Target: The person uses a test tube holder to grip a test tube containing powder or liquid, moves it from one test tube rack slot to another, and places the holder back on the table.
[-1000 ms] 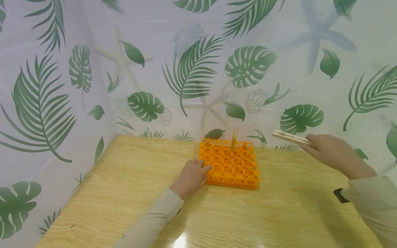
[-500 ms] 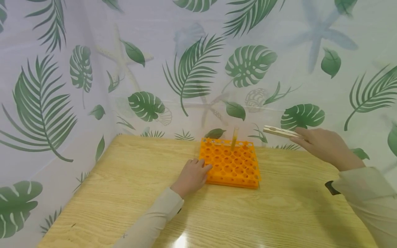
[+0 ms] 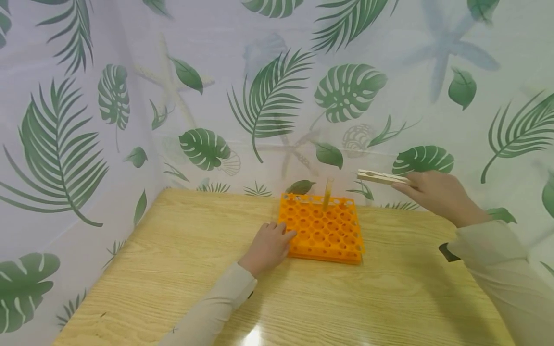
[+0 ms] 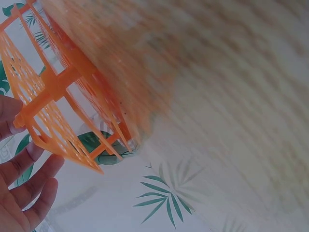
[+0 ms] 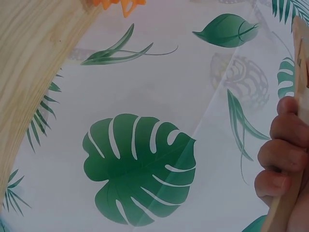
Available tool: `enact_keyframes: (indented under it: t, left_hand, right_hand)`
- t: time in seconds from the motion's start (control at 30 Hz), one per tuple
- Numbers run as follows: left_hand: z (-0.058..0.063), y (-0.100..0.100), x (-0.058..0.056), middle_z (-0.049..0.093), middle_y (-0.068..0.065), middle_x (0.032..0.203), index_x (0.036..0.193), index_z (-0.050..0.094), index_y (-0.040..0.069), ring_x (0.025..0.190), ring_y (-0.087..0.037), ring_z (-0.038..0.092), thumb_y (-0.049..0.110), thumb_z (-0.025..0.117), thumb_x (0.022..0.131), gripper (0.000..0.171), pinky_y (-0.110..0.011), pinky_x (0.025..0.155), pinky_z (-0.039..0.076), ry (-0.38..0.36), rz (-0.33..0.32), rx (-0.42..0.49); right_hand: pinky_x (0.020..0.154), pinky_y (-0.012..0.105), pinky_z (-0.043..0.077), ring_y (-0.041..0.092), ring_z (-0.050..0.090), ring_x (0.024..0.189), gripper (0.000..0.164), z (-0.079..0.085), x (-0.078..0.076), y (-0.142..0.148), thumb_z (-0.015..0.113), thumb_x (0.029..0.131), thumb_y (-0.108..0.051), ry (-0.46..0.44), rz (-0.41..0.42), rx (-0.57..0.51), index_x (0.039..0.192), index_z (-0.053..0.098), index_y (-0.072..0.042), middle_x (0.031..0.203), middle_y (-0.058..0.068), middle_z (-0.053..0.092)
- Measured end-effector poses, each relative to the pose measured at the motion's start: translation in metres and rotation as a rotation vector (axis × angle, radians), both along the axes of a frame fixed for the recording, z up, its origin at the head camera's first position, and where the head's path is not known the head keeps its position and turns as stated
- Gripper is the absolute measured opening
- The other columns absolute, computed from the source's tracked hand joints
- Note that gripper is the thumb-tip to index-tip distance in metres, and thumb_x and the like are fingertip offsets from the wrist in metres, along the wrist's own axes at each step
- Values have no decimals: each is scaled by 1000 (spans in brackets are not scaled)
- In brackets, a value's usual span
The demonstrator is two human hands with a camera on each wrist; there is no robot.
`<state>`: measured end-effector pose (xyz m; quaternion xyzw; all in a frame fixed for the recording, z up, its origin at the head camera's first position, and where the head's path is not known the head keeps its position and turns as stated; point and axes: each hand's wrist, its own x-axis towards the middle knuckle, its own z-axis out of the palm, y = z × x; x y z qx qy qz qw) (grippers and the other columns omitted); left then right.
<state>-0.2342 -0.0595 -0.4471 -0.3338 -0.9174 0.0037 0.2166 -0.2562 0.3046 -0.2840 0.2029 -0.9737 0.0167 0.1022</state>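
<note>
An orange test tube rack point(image 3: 318, 250) stands on the wooden table, its top full of round holes. One glass test tube point(image 3: 327, 193) rises from a back hole, slightly tilted; its lower part looks yellowish. My left hand point(image 3: 266, 246) holds the rack's left end. In the left wrist view, its thumb and fingers point(image 4: 48, 166) lie about the rack's corner. To the right of the rack and above the table, my right hand point(image 3: 441, 196) grips a wooden test tube holder point(image 3: 383, 178). The holder's tip points left toward the tube, apart from it. Curled fingers point(image 5: 280, 157) wrap the holder in the right wrist view.
Behind the table point(image 3: 182, 269) hangs a white leaf-patterned curtain point(image 3: 277, 168), close to the rack's back edge. The curtain also runs along the table's left side. A dark band point(image 3: 449, 252) shows at the right sleeve.
My right hand has moved left with the wooden test tube holder, bringing its tip closer to the test tube. The left hand and the rack stay where they were.
</note>
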Motion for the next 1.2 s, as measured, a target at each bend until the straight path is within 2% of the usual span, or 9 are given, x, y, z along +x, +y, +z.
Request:
enact_keyframes:
  t: [0.3,0.43,0.57,0.67,0.77,0.83,0.9,1.0,1.2]
  left_hand:
    - [-1,0,0,56,1,86,109,58,21,73,-17,50,24,58,90,19,-29,68,42,-17,9,-13]
    - [-1,1,-1,55,1,85,108,58,21,72,-17,50,24,58,90,18,-28,67,42,-7,11,-16]
    - [-3,1,-2,55,1,85,108,58,22,72,-16,50,24,57,91,17,-28,67,42,-4,16,-18]
    - [-4,1,-3,55,2,85,108,58,22,72,-16,50,23,56,91,17,-29,68,43,0,16,-11]
    - [-5,1,-3,55,2,85,108,59,22,73,-16,51,24,57,91,17,-29,68,43,4,16,-7]
    - [-4,1,-4,55,2,85,108,59,22,73,-16,51,24,57,91,17,-29,69,43,4,16,-8]
    - [-4,0,-4,55,1,86,108,59,22,74,-16,51,23,56,91,18,-29,68,43,-1,17,-10]
    - [-4,1,-4,55,1,86,108,59,22,73,-16,51,23,56,91,17,-29,68,42,-4,15,-11]
    - [-4,0,-3,55,1,85,108,59,22,73,-16,51,23,57,91,17,-28,67,42,1,12,-9]
  right_hand:
    - [50,29,30,14,39,52,42,8,-11,-12,41,97,-47,-43,-6,-12,79,53,-11,58,-1,44]
    - [50,30,27,15,35,51,43,11,-15,-17,43,96,-47,-46,-17,-21,73,44,-12,56,1,36]
    - [51,30,28,15,37,51,43,12,-20,-21,42,96,-49,-38,-6,-8,74,45,-12,57,1,37]
    - [51,30,29,16,39,51,43,12,-25,-23,41,96,-50,-41,1,-4,76,47,-12,58,2,41]
    - [52,34,38,16,49,55,43,13,-30,-24,42,96,-48,-31,25,-5,85,56,-9,66,4,57]
    - [53,36,41,17,52,57,42,13,-34,-26,44,96,-47,-24,35,-9,89,59,-8,71,6,62]
    - [55,36,42,17,53,58,40,12,-36,-28,45,95,-46,-18,48,-18,90,60,-9,70,5,62]
    - [54,33,37,16,46,54,38,11,-40,-31,47,95,-46,-20,46,-35,82,56,-12,62,1,52]
    - [62,42,47,17,58,63,39,9,-48,-34,48,94,-46,-36,67,-52,97,64,-11,76,3,66]
